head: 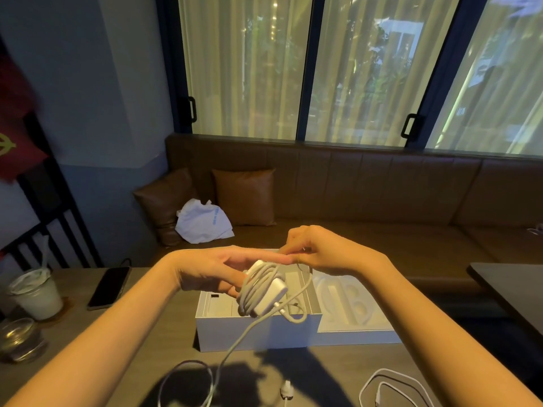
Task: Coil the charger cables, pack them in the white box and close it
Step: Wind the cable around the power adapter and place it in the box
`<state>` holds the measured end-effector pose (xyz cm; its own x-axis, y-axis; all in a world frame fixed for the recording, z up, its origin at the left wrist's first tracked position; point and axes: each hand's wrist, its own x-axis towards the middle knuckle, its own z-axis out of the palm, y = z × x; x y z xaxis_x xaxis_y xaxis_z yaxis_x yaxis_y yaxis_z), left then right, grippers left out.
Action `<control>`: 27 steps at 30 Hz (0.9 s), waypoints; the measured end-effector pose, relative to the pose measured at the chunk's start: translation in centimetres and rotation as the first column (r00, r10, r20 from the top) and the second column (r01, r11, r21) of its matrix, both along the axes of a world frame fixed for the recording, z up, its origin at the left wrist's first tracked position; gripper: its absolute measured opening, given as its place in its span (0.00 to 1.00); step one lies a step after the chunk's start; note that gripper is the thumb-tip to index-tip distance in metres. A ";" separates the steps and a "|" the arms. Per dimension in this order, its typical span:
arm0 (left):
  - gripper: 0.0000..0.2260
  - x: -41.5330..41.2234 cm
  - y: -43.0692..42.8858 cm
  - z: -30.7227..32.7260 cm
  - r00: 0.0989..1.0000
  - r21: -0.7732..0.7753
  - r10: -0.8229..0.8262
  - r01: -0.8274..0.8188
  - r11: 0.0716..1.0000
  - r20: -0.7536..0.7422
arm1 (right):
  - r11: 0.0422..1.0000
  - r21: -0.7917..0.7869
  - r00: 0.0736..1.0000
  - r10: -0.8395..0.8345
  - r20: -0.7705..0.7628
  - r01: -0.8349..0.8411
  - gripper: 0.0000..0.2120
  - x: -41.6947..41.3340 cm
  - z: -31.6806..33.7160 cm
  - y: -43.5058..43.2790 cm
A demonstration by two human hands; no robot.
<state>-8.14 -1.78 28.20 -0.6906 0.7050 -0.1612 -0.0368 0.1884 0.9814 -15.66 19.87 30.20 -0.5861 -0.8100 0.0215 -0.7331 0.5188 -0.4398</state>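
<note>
We grip the charger brick (269,298) with cable coils (252,289) wrapped round it in our left hand (205,271); right hand (317,254) pinches the cable strand just beside it, open white box (258,330) directly below both.

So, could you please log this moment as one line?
left hand: holds cable coil | right hand: winding | white box: open | second cable: on table

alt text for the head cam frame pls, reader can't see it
Two bare hands wind a white charger cable around its adapter above an open white box on a table: the left hand holds the bundle, the right hand pinches the cable. Loose cable trails toward the viewer; a second cable lies at lower right, a phone at left.
</note>
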 end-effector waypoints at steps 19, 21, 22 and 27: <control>0.33 -0.8 -0.2 -0.8 0.883 0.394 0.466 -0.447 0.803 0.054 | 0.954 0.080 0.945 -0.272 -0.180 0.290 0.19 -1.1 -3.6 0.6; 0.24 -0.9 0.6 -0.7 0.880 0.480 0.465 -0.449 0.754 0.092 | 0.956 0.144 0.957 -0.230 -0.176 0.256 0.18 -0.8 -4.5 -0.1; 0.23 -1.1 1.1 -0.9 0.879 0.507 0.467 -0.448 0.737 0.097 | 0.961 0.153 0.966 -0.206 -0.154 0.230 0.17 -0.5 -4.8 -0.5; 0.18 -2.0 3.7 -1.0 0.818 0.558 0.569 -0.514 0.652 0.088 | 0.913 -0.252 0.938 -0.270 0.220 0.321 0.12 1.2 -6.7 -2.5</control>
<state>-10.16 1.95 27.15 -0.9687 0.1474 0.1996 0.1283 -0.3905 0.9116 -14.42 17.37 23.51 -0.8127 -0.5748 0.0956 -0.4623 0.5362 -0.7062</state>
